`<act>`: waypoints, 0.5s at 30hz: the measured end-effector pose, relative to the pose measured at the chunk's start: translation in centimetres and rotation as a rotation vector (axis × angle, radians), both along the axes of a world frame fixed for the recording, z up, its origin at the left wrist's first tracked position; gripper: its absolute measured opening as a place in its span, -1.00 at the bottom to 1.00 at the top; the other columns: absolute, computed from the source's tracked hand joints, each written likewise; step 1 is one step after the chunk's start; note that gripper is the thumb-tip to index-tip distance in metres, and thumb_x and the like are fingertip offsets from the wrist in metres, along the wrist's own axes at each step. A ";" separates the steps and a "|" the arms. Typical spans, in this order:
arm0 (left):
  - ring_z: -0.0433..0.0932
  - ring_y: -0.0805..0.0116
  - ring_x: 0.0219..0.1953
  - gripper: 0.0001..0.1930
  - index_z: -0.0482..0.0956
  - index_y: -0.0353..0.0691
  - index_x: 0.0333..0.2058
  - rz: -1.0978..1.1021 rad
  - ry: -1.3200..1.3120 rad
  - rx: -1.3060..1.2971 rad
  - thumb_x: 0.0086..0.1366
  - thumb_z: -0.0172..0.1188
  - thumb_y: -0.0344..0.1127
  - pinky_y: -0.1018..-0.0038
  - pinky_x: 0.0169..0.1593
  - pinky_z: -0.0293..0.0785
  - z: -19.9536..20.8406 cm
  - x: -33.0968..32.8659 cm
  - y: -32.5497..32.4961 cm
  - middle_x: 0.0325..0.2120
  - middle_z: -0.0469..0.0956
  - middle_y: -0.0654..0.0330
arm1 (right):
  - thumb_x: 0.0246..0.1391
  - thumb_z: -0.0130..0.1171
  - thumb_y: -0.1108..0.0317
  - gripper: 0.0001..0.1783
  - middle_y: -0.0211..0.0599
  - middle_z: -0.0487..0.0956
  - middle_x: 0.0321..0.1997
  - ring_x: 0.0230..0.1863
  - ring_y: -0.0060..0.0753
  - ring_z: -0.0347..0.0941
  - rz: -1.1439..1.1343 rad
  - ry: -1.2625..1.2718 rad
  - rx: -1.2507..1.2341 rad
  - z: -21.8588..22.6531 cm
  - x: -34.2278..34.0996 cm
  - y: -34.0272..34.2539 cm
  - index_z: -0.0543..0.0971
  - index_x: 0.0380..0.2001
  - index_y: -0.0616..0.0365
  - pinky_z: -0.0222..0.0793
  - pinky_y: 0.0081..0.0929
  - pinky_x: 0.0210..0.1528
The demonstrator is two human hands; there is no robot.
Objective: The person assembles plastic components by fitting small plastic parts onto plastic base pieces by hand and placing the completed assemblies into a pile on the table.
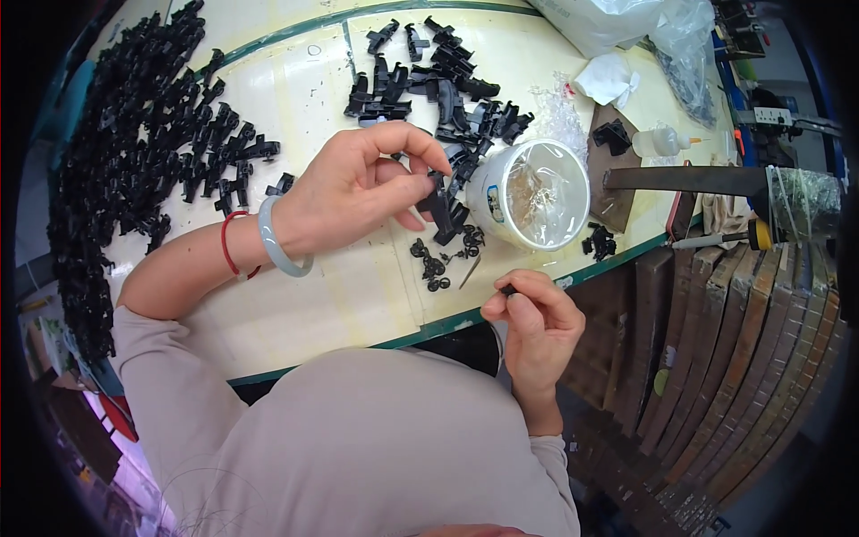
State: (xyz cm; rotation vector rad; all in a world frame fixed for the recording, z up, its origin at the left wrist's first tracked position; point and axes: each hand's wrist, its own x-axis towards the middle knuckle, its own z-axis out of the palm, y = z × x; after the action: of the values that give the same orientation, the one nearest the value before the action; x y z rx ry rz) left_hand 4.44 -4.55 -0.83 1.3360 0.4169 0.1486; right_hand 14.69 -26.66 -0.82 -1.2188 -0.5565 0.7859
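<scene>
My left hand (pixel 358 183) pinches a black plastic part (pixel 438 210) between thumb and fingers, left of the white bucket (pixel 485 199). Nearer to me, past the table's front edge, my right hand (pixel 541 327) holds a small black piece (pixel 508 290) between thumb and forefinger; its exact kind is hard to make out. Several small round black pieces (pixel 433 267) lie on the table below my left hand's part, beside a thin metal pin-like tool (pixel 470 271). Behind my left hand spreads a loose group of black plastic parts (pixel 452 103).
A large heap of black parts (pixel 134 134) covers the table's left side. Clear plastic lies in the bucket. Right of it are a metal bar (pixel 684 181), a small squeeze bottle (pixel 660 141) and more small black pieces (pixel 599 242). Plastic bags (pixel 617 22) sit at the far right.
</scene>
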 end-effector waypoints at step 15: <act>0.60 0.50 -0.44 -0.72 0.35 -0.30 0.01 -0.122 0.045 -0.431 0.37 -0.07 -0.35 0.70 -0.48 0.52 0.6 0.5 0.5 -0.45 0.48 0.28 | -0.35 0.30 0.67 -0.68 -0.28 0.56 -0.34 -0.40 -0.28 0.41 -0.085 -1.526 -0.211 4.3 6.7 5.0 0.61 -0.37 0.25 0.34 -0.45 -0.36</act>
State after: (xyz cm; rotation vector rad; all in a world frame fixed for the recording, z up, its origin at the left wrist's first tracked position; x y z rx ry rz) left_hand 4.95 -4.05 -0.28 0.9372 0.3787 -0.0709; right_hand 21.34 -21.61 3.46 -1.9027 -1.6380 -0.3408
